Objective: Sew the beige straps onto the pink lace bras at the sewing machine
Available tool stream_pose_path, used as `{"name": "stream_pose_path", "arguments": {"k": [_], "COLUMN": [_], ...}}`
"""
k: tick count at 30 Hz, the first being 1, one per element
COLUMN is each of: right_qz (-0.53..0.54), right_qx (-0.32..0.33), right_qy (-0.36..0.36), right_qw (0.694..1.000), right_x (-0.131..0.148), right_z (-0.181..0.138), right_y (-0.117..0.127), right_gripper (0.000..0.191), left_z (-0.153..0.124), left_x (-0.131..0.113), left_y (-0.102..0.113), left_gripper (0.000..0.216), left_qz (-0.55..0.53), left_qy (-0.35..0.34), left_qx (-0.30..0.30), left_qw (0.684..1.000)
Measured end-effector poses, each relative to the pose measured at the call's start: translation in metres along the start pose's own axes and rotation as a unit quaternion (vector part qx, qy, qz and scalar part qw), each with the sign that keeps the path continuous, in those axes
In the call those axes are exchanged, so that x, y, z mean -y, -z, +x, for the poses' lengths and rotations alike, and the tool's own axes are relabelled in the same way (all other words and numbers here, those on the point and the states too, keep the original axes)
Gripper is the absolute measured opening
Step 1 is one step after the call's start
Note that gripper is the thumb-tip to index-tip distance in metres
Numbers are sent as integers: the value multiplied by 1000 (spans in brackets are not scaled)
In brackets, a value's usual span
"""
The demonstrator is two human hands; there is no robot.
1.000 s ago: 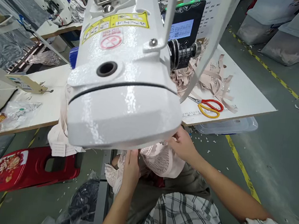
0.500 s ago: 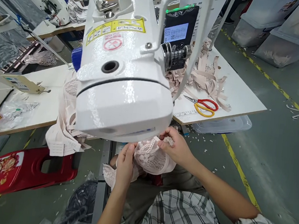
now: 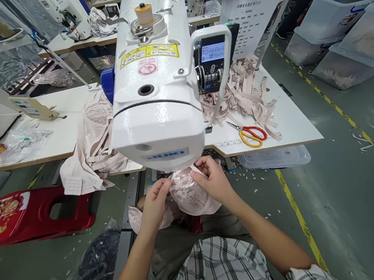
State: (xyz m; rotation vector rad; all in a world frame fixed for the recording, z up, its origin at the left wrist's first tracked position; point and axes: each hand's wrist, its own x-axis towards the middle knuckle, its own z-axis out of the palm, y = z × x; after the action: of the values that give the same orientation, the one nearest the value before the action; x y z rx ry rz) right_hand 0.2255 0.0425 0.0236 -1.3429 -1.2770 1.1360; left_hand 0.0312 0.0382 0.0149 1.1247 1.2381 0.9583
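Note:
A pale pink lace bra is held between my two hands, just below the front of a white sewing machine. My left hand pinches its left edge, thumb and fingers closed. At the upper right edge of the cup, my right hand grips the fabric with fingers and thumb. Another lace part of the bra hangs to the left, beneath my left wrist. The machine head hides the needle area and the upper edge of the fabric.
Red-and-yellow scissors lie on the white table at right, near a heap of beige straps. More bras hang over the left table edge. A red stool stands lower left; plastic bins stand upper right.
The view has shifted, so the machine shows more of its top and front lettering. Both hands keep hold of the bra, with little movement.

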Motion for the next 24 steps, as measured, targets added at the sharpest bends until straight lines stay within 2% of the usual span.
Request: {"name": "stream_pose_path", "arguments": {"k": [4,8,13,15,18,21,24], "right_qz": [14,49,30,43,40,-29,-160], "right_qx": [7,52,67,93,140,180,220], "right_qy": [-6,-31,-41,-47,-41,8,83], "right_qw": [1000,997,996,994,988,983,959], "right_x": [6,10,9,10,7,-3,-18], "right_z": [-4,-21,-46,-53,-57,-59,-64], "right_y": [5,19,34,35,31,24,24], "right_gripper": [27,27,31,29,27,33,37], "left_z": [-9,-22,-28,-28,-28,-30,-37], "left_x": [-2,-4,-1,-1,-6,-20,-41], "left_y": [-2,-6,-8,-14,-29,-33,-7], "left_gripper": [35,39,44,45,50,50,36], "left_qz": [1,35,72,52,-51,-165,-215], "left_qy": [8,16,31,33,70,141,135], "left_qx": [21,100,184,198,222,181,69], "left_qw": [1000,994,980,978,971,959,965]}}
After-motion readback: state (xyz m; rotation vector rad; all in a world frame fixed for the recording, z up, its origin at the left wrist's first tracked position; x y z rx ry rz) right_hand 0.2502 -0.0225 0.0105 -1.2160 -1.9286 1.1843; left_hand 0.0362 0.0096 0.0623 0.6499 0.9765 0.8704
